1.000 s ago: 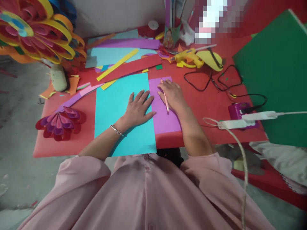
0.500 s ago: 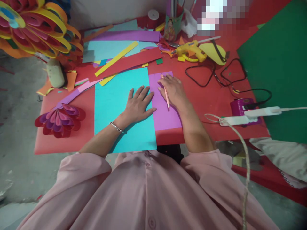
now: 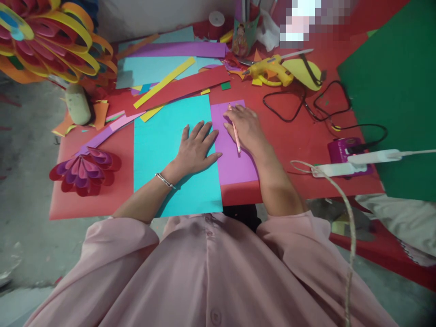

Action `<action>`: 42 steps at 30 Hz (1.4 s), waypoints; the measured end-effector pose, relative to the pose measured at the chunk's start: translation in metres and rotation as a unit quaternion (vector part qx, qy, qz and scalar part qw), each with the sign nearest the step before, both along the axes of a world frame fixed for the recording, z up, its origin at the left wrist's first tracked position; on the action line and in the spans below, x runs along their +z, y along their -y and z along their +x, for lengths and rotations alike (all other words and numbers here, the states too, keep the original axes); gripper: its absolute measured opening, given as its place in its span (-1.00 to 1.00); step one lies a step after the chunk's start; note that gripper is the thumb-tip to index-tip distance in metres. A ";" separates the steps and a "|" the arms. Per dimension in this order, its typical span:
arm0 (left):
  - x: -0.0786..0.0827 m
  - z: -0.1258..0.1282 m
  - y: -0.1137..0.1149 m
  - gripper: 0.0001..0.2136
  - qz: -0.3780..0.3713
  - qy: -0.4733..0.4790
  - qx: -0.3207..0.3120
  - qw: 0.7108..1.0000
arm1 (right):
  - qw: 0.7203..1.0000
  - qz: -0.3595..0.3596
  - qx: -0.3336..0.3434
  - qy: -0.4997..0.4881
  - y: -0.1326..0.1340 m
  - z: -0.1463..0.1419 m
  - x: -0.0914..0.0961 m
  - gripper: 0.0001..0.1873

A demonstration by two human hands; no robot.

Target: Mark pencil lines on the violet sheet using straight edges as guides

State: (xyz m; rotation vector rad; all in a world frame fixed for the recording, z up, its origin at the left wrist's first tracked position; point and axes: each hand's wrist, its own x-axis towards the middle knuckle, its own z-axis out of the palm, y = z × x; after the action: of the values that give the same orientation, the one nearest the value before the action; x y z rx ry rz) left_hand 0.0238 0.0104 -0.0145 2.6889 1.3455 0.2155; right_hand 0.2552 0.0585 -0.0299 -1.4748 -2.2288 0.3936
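My left hand (image 3: 198,149) lies flat with its fingers spread on a turquoise sheet of paper (image 3: 153,145). Its fingertips reach the sheet's right edge, and the thumb crosses onto a purple sheet (image 3: 235,170). That edge runs along the purple sheet, which seems to lie partly under the turquoise one. In my right hand (image 3: 245,127) is a pink patterned pencil (image 3: 236,136), held between thumb and fingers and slanting across the hand. The right fingertips rest near the top of the purple sheet.
A yellow glue gun (image 3: 270,70) with a black cord lies at the back right, near a purple power socket (image 3: 340,150) with white plugs. Paper strips (image 3: 184,91) and scraps cover the back. A paper-loop flower piece (image 3: 83,170) stands left; a pencil cup (image 3: 243,38) stands behind.
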 end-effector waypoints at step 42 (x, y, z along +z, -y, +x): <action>-0.006 -0.001 -0.001 -0.26 -0.012 0.019 0.003 1.000 | 0.956 -0.030 0.200 -0.211 0.217 0.000 0.000 -0.51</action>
State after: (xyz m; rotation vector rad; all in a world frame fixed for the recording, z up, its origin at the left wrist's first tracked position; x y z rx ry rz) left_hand 0.0226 0.0116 -0.0201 2.6473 1.3375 0.2484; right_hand 0.2555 -0.1587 -0.0299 -0.8488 -2.1560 0.8246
